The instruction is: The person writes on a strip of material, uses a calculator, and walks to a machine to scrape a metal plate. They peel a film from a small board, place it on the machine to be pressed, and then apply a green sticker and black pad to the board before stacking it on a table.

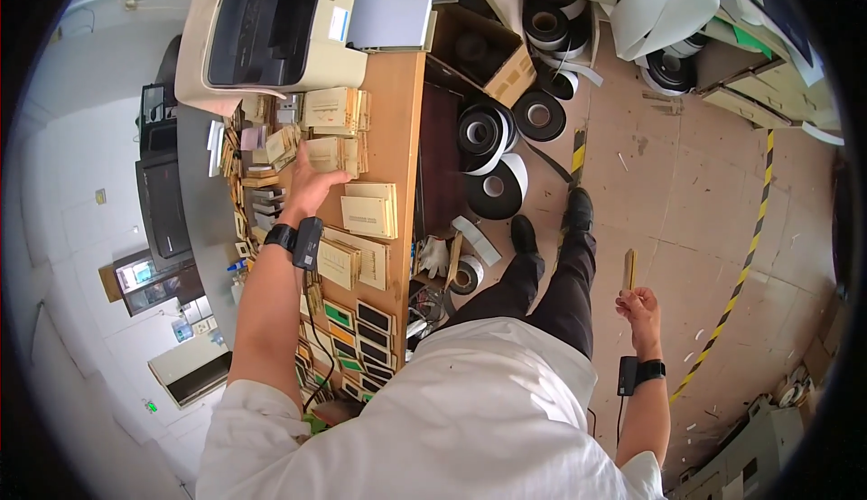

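My left hand (312,186) reaches over the wooden tabletop with thumb and index finger spread wide. It is at a row of pale, flat rectangular blocks (332,155), and its other fingers are partly hidden. More such blocks (366,215) stand beside my thumb, and another group (354,261) sits nearer to me. Out to the right, above the floor, my right hand (642,312) is closed around the lower end of a thin, flat tan plate (629,270). That plate is upright and seen nearly edge-on, so its faces are hidden.
A beige printer (339,39) stands at the table's far end. Small framed plates in black, green and orange (372,337) lie near me. Under and beyond the table are black and white tape rolls (540,116) and an open cardboard box (506,71). Yellow-black tape (745,274) marks the floor.
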A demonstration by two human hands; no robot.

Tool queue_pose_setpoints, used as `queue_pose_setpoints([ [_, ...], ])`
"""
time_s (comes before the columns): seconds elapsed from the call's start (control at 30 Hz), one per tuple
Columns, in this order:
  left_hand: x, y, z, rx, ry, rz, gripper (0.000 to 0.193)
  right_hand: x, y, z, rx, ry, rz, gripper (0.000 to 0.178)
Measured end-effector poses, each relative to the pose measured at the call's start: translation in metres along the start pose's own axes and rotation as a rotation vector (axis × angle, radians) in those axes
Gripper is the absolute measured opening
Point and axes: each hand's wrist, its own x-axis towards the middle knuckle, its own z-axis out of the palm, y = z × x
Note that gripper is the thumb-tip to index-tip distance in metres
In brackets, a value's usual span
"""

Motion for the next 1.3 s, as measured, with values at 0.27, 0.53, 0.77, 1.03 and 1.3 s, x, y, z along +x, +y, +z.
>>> queue_pose_setpoints([
  [0.27, -0.064, 0.003, 0.001, -0.310, 0.124, 0.012, 0.123, 0.004, -0.015, -0.002, -0.136, -0.004, -0.015, 0.023],
  [0.53, -0.118, 0.006, 0.053, 0.180, -0.041, 0.039, 0.123, 0.011, -0.035, 0.021, -0.178, -0.040, -0.075, 0.026],
  [0.77, -0.064, 0.037, 0.019, -0.132, 0.103, -0.029, 0.115, 0.009, -0.032, 0.014, -0.213, -0.060, -0.089, 0.024],
  [1.03, -0.017, 0.047, 0.021, -0.051, 0.005, -0.002, 0.105, -0.004, -0.010, -0.001, -0.181, -0.014, -0.072, 0.024],
  [1.3, 0.018, -0.010, 0.032, -0.007, 0.181, 0.068, 0.106, -0.012, -0.017, -0.011, -0.189, 0.003, -0.084, 0.024],
])
